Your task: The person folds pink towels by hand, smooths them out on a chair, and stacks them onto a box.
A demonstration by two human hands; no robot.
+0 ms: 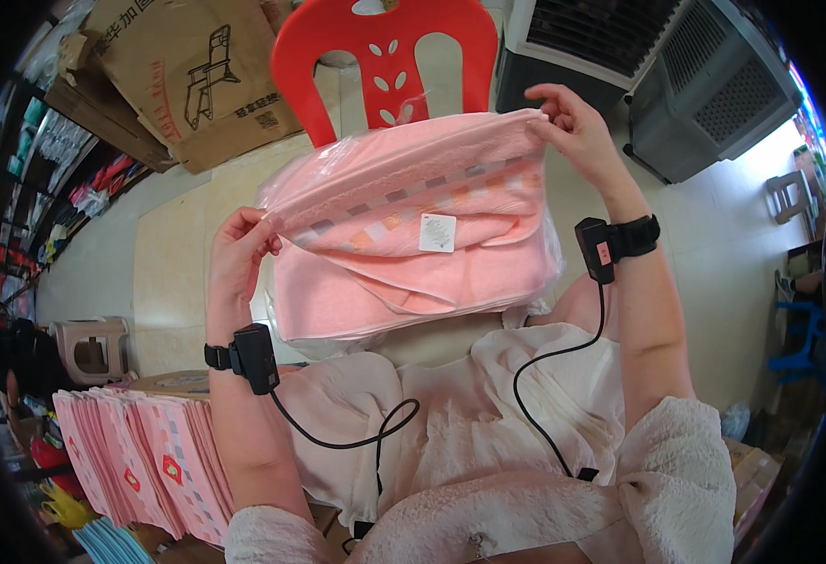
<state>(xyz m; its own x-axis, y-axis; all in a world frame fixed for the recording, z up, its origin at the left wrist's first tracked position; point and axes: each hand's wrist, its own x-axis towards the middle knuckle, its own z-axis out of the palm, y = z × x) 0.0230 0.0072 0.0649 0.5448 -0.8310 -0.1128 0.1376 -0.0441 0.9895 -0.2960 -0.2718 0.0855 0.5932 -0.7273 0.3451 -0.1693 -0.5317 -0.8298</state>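
— So, what stands at the far left?
— Shelves (48, 141) of small goods, then, nearer, a beige stool (93, 324), and, nearer again, stacked pink towels (136, 428). Right of the shelves, on the far side, is a carton (145, 56).
— And the left hand (242, 242)?
— Thumb and fingers pinch the left corner of a towel (375, 195). A black box (259, 359) is strapped at that wrist.
— Where is that towel, exactly?
— Over a pink pile (338, 299) in clear plastic, its far edge drawn out lengthwise. A white label (437, 233) shows just nearer than that edge. Just beyond rises the red chair (387, 80).
— What about the right hand (568, 132)?
— It pinches the towel's right end, forefinger raised.
— Anything further right?
— A grey machine (714, 94) with grilles, far side, and a blue stool (801, 338), nearer.
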